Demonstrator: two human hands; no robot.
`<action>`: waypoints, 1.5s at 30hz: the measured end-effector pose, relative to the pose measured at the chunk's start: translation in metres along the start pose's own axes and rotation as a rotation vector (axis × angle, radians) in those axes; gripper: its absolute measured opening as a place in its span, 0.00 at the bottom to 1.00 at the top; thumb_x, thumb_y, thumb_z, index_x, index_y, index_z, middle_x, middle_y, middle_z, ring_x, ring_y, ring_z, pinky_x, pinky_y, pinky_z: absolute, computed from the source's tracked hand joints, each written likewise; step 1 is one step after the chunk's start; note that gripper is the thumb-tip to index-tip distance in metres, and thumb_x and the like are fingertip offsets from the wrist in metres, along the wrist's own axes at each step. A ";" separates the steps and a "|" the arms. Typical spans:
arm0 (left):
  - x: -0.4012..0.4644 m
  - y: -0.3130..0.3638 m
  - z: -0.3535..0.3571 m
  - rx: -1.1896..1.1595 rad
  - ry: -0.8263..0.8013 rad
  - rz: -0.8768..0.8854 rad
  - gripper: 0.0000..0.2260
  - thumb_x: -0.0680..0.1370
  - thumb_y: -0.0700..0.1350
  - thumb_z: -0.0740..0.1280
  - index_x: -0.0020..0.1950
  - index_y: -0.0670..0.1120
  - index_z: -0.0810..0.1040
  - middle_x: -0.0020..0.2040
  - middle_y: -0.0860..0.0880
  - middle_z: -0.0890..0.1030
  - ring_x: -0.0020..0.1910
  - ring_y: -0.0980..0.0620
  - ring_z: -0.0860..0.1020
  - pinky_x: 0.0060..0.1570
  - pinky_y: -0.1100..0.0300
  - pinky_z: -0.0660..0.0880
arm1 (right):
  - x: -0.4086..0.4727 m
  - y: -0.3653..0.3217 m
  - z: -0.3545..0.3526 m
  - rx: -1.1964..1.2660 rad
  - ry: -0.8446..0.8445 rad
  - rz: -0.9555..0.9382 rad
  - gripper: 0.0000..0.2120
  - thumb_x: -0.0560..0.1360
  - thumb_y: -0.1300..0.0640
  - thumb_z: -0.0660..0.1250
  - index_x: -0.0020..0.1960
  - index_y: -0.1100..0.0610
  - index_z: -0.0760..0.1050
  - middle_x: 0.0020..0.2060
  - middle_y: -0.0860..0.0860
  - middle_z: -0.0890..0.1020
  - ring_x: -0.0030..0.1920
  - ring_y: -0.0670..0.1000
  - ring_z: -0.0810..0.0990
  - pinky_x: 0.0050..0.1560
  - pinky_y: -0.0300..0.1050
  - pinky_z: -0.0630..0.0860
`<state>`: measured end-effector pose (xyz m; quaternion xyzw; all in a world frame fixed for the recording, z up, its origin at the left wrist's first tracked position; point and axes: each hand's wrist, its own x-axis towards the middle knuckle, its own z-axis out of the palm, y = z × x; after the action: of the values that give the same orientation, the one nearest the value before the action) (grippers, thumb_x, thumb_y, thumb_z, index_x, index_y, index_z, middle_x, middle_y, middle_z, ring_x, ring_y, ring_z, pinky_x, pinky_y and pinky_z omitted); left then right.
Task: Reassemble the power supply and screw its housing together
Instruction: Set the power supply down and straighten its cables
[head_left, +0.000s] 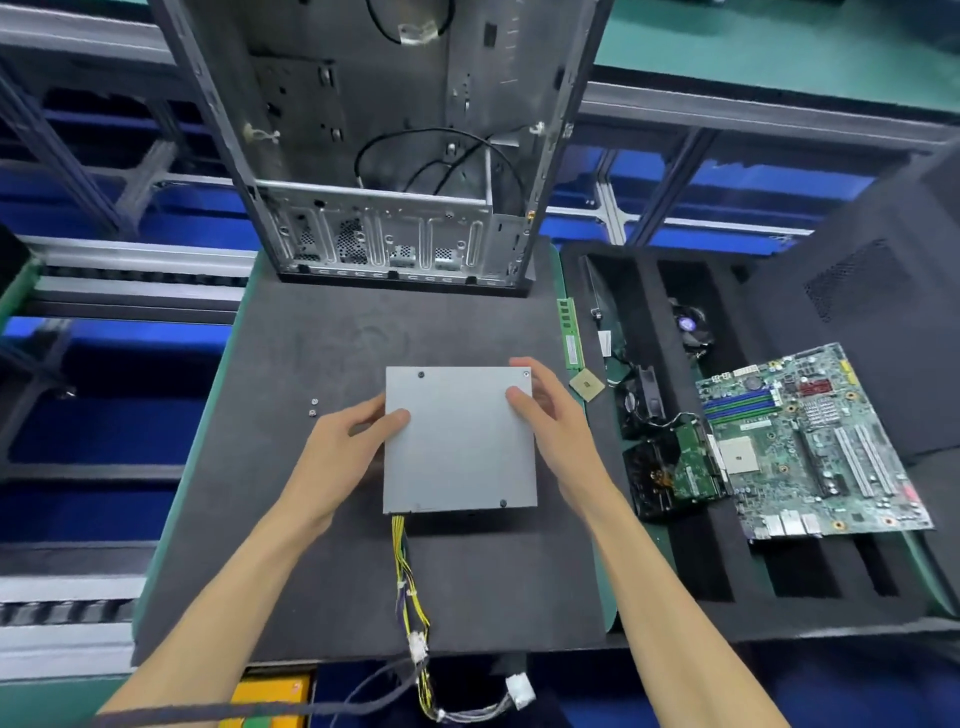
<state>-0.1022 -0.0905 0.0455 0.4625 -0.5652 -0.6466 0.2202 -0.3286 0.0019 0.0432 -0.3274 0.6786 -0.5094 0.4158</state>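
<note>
Housing (460, 441) closed; our left hand (347, 441) and right hand (545, 410) clasp its sides. Screws (313, 407) lie loose on surface (322, 545) (some corners seem filled); we judge screwing unfinished.

An open computer case (387, 156) stands behind; a motherboard (810, 441) lies right.

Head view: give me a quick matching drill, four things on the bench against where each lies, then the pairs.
Things:
1. power supply
2. loose screws
3. motherboard
4. computer case

Places:
A. right, on the foam tray
B. far end of the mat, upright
C. mat centre, between both hands
D. mat, left of the left hand

Pairs: 1-C, 2-D, 3-A, 4-B
</note>
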 end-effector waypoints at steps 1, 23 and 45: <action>0.001 0.000 0.000 -0.001 0.003 0.001 0.09 0.80 0.52 0.68 0.59 0.61 0.84 0.55 0.58 0.86 0.52 0.58 0.84 0.53 0.54 0.78 | 0.002 -0.001 0.001 0.004 0.007 0.004 0.12 0.82 0.51 0.66 0.61 0.36 0.78 0.64 0.53 0.78 0.62 0.49 0.79 0.58 0.43 0.77; -0.004 0.010 -0.013 0.378 -0.055 -0.439 0.26 0.72 0.68 0.70 0.50 0.45 0.82 0.43 0.48 0.86 0.42 0.53 0.85 0.36 0.53 0.83 | 0.039 0.012 0.005 0.022 0.056 0.136 0.12 0.83 0.48 0.63 0.64 0.48 0.76 0.60 0.50 0.80 0.60 0.50 0.80 0.59 0.45 0.77; -0.034 -0.002 0.011 -0.362 -0.047 -0.434 0.14 0.86 0.45 0.58 0.49 0.37 0.76 0.45 0.34 0.84 0.47 0.36 0.85 0.43 0.45 0.83 | 0.043 0.022 0.021 0.118 0.186 0.197 0.20 0.69 0.35 0.69 0.49 0.50 0.72 0.50 0.48 0.79 0.54 0.50 0.77 0.52 0.46 0.74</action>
<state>-0.0951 -0.0567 0.0549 0.5106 -0.3331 -0.7798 0.1425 -0.3288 -0.0388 0.0094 -0.1858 0.7119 -0.5331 0.4178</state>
